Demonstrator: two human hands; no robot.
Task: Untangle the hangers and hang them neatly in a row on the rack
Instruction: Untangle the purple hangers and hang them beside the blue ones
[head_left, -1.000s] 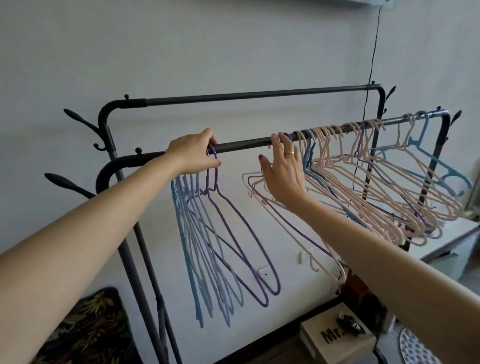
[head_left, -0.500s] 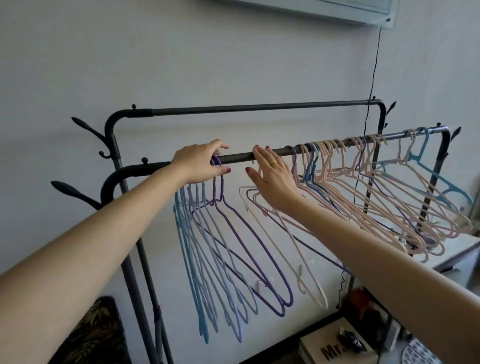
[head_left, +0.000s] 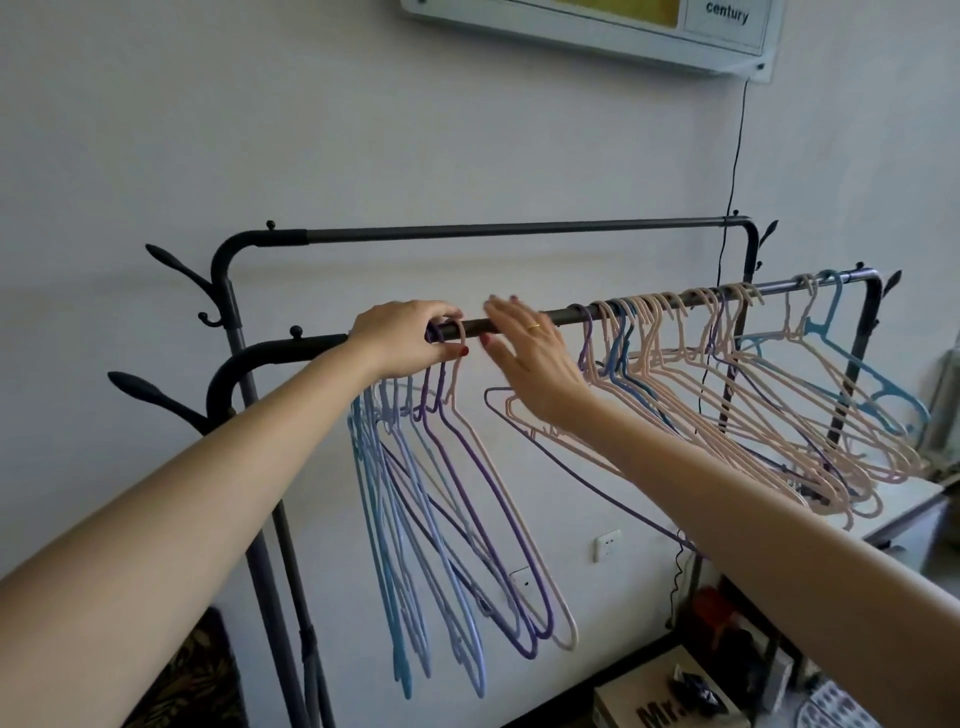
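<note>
Left hand (head_left: 402, 338) pinches pink hanger hook (head_left: 457, 332) on rail (head_left: 519, 323); right hand (head_left: 530, 358) open. Left bunch (head_left: 441, 519) tidy; right bunch (head_left: 753, 405) seemingly tangled.

I see soft, even daylight; faint shadows fall on the wall (head_left: 467, 156), the edges bend, and the right hand (head_left: 530, 358) is motion-blurred.

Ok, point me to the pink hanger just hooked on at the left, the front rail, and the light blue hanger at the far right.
pink hanger (head_left: 511, 499): head view, its long side wire.
front rail (head_left: 571, 315): head view, bare bar right of the hands.
light blue hanger (head_left: 878, 382): head view, sloping shoulder.
</note>
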